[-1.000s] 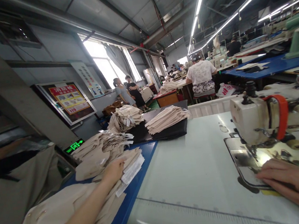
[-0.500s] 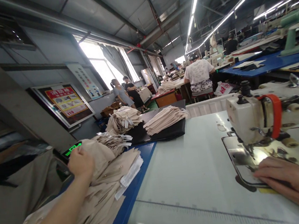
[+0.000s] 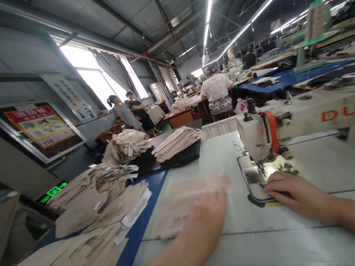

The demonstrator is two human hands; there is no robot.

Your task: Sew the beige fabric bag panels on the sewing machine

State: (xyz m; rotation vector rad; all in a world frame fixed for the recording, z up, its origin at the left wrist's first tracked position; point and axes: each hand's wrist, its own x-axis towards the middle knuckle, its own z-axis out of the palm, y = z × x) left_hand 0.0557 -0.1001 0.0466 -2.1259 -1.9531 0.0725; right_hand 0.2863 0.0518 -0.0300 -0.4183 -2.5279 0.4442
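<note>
My left hand [image 3: 208,211], smeared a little by motion, is closed on the edge of a beige fabric piece [image 3: 176,206] above the pale machine table [image 3: 230,247]. The cloth is blurred and spreads to the left of the fingers. My right hand [image 3: 287,186] rests beside the needle plate [image 3: 250,176] of a white sewing machine [image 3: 255,136] with an orange-red band on its head. Its fingers are curled together at the plate; whatever they hold, if anything, is hidden.
Stacks of beige fabric pieces [image 3: 91,247] lie on a blue board [image 3: 130,246] at left. Behind them sit a bundled pile [image 3: 127,145] and a neat stack [image 3: 177,144] on a black surface. A seated person [image 3: 217,89] and two standing people are farther off.
My left hand has come right from the left stacks, carrying a fabric piece over the machine table. My right hand stays by the needle plate. The view has turned right.
</note>
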